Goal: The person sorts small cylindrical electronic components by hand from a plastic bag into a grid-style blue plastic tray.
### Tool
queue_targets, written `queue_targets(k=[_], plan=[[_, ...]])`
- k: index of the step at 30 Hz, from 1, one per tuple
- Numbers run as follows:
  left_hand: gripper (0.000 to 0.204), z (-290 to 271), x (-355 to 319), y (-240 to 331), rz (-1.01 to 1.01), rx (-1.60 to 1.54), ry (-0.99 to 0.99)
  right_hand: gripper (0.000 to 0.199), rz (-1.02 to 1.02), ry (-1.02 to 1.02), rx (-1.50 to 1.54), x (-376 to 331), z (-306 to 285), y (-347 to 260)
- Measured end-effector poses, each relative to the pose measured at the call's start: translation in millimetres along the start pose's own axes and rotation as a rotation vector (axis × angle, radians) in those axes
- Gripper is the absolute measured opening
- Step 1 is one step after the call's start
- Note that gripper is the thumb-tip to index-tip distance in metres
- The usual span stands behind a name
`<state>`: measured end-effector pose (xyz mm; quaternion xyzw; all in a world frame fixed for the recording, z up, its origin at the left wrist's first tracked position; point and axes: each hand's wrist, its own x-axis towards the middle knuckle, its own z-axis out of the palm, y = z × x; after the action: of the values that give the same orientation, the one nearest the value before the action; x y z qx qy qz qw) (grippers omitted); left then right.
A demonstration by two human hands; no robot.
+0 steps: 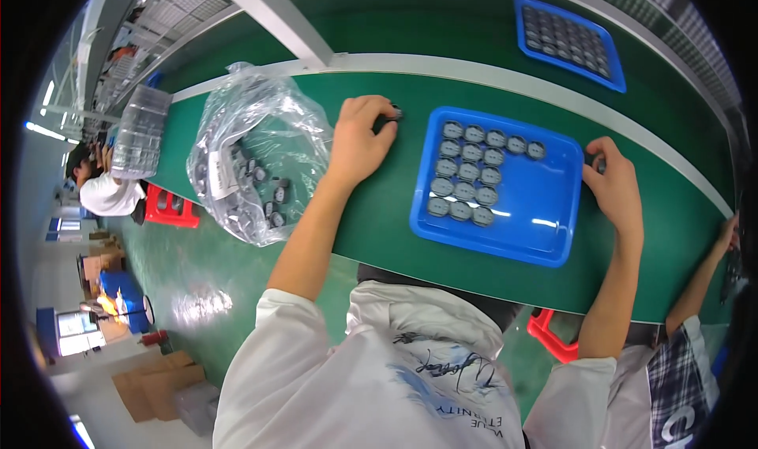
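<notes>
A blue tray (537,204) lies in front of me on the green bench. Rows of round grey-black parts (468,170) fill its left side, and the farthest row runs on to the right. My left hand (362,139) is over the bench between the tray and a clear plastic bag, its fingers closed on a small round dark part (394,114). Just beyond the tray's right rim, my right hand (613,182) pinches another small dark part (598,164), mostly hidden by the fingers. The open plastic bag (264,109) holds several loose dark parts (257,171).
A second blue tray (618,78) full of round parts lies on the far strip behind a white rail (474,71). Stacked clear plastic trays (142,133) stand at the far left. Another person's arm (699,279) reaches in at right. A person sits at far left.
</notes>
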<state>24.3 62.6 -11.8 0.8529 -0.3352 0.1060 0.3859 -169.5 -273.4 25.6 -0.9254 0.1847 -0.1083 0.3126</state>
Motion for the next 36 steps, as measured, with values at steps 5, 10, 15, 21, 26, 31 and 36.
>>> queue_targets(k=[5, 10, 15, 21, 26, 31, 36], plan=[[0.014, 9, 0, 4, 0.060, 0.026, -0.009, 0.021, -0.119, 0.153, -0.090, -5, -4, 17], [0.013, -3, -6, -3, 0.014, 0.091, -0.010, 0.022, -0.063, 0.175, -0.046, 2, 4, 9], [0.015, -5, 4, 11, -0.186, -0.146, 0.014, 0.023, 0.075, 0.103, -0.102, 2, 0, 11], [0.016, 12, 18, 97, 0.309, -0.097, -0.098, 0.023, -0.057, 0.087, -0.032, 1, -3, 16], [0.011, 62, 20, 135, 0.410, -0.132, -0.206, 0.026, -0.125, 0.045, -0.008, 7, -4, 26], [0.010, 99, 36, 147, 0.519, -0.074, -0.240, 0.027, -0.053, 0.032, 0.028, 4, -18, 29], [0.010, 123, 39, 144, 0.569, -0.025, -0.268, 0.029, -0.089, 0.002, 0.073, 5, -13, 30]])
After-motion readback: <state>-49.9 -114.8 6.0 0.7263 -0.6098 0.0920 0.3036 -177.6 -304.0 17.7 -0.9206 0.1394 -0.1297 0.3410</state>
